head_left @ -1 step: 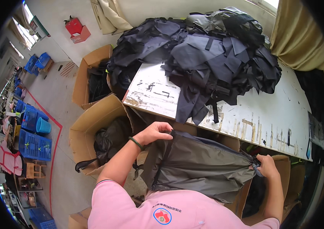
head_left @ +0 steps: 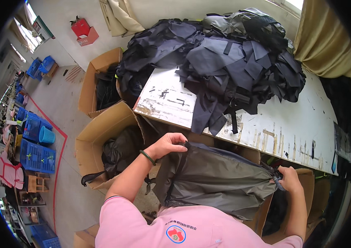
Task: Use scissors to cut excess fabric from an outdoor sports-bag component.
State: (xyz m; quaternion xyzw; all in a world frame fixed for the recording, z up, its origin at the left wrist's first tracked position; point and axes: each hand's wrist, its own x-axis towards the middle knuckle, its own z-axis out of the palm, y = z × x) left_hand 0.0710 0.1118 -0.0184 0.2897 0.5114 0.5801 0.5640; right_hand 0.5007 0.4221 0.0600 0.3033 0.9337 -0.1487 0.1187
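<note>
A grey-green, thin fabric bag (head_left: 216,180) stretches between my two hands in front of my body, creased and slightly shiny. My left hand (head_left: 168,145) pinches its dark upper left corner between thumb and fingers. At the other end, my right hand (head_left: 287,178) is closed round the gathered edge, where the cloth bunches into folds with some dark and bluish material. What exactly lies inside the right fist is partly hidden. Dark straps hang by the bag's left side.
Beyond the bag stands a worn white table (head_left: 169,101) with a big heap of dark fabric pieces (head_left: 225,66). Cardboard boxes (head_left: 90,142) holding dark cloth stand to the left, and another box (head_left: 305,182) is at the right. Blue crates (head_left: 37,157) line the floor farther left, near another person.
</note>
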